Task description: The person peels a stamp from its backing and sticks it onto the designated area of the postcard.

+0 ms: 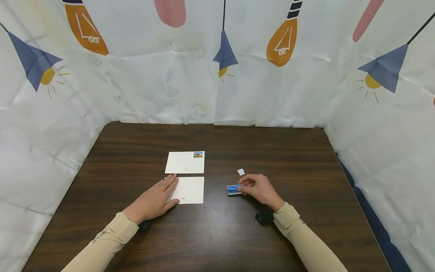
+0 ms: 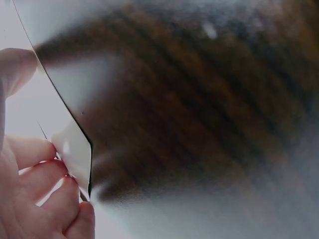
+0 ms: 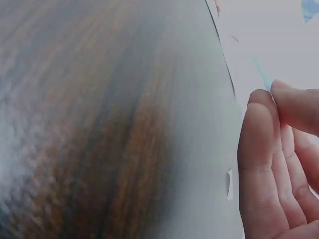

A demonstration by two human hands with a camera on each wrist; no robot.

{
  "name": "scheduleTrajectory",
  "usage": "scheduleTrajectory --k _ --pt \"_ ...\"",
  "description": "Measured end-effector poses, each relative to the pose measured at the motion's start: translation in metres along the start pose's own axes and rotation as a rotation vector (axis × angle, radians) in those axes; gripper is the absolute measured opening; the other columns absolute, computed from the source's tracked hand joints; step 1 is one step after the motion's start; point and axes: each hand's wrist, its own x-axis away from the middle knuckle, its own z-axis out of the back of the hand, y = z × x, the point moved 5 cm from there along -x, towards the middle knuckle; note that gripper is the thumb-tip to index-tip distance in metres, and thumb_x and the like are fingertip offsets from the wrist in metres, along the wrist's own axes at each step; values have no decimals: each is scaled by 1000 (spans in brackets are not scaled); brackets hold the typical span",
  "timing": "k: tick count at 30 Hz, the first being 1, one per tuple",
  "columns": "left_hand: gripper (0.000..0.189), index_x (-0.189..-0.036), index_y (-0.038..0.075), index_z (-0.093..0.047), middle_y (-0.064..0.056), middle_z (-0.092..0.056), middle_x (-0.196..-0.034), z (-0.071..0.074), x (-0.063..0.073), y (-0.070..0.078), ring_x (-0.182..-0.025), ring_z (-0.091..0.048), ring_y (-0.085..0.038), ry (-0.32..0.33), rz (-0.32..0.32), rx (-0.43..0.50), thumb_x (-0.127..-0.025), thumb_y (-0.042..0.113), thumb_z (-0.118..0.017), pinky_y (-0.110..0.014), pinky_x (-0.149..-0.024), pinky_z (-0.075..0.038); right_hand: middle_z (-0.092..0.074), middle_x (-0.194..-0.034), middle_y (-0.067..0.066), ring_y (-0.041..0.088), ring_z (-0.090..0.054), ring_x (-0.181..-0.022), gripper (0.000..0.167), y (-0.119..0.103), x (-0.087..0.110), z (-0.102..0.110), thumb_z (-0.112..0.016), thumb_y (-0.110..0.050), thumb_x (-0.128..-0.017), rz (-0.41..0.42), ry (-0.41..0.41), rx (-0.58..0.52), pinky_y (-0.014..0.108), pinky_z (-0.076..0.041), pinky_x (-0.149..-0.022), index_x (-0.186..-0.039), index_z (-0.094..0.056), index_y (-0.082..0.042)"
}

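On the table, my left hand (image 1: 153,200) rests with fingers extended on the left part of a blank white card (image 1: 192,189). In the left wrist view the card (image 2: 75,142) lies under the fingertips and thumb. My right hand (image 1: 259,189) pinches the right end of a small blue picture stamp (image 1: 233,190) with a white border. Only a thin pale-blue edge of the stamp (image 3: 261,72) shows between thumb and index finger in the right wrist view. Above the first card lies a second white card (image 1: 180,163), with a colourful stamp (image 1: 198,154) in its upper right corner.
Just beyond the right hand lies a small white paper scrap (image 1: 241,172). The dark wood table (image 1: 217,234) meets a patterned white curtain (image 1: 193,94) at its back and sides. A dark object (image 1: 264,217) is under the right wrist.
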Motion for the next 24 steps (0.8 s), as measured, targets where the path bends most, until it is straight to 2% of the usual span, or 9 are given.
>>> scheduleTrajectory --k 8,14,19,24 --pt "73 -153 -6 -43 -24 -43 -162 -1 1 -1 -150 -46 -39 -1 -1 -7 -100 40 -65 -53 -120 -43 -79 -90 10 21 -75 -72 16 2 2 3 -79 -20 -92 6 3 -95 32 -63 -69 -103 -77 -8" --pt "73 -153 -6 -44 -24 -44 -162 -1 0 -1 -149 -46 -39 6 -11 -13 -100 40 -66 -53 -119 -44 -80 -93 15 20 -73 -72 22 2 2 7 -81 -21 -91 -2 35 -155 34 -63 -69 -105 -79 -4" --pt "72 -152 -6 -45 -24 -46 -160 0 -1 0 -148 -48 -38 40 -38 -28 -100 39 -67 -52 -119 -45 -79 -93 18 25 -73 -72 24 -1 3 10 -82 -19 -90 -3 55 -200 37 -64 -70 -106 -78 -2" --pt "70 -150 -6 -48 -24 -49 -158 5 -4 3 -145 -52 -37 117 -83 -50 -98 35 -70 -51 -116 -47 -78 -95 19 19 -72 -70 25 -6 2 12 -82 -17 -89 0 56 -259 39 -65 -72 -107 -78 0"
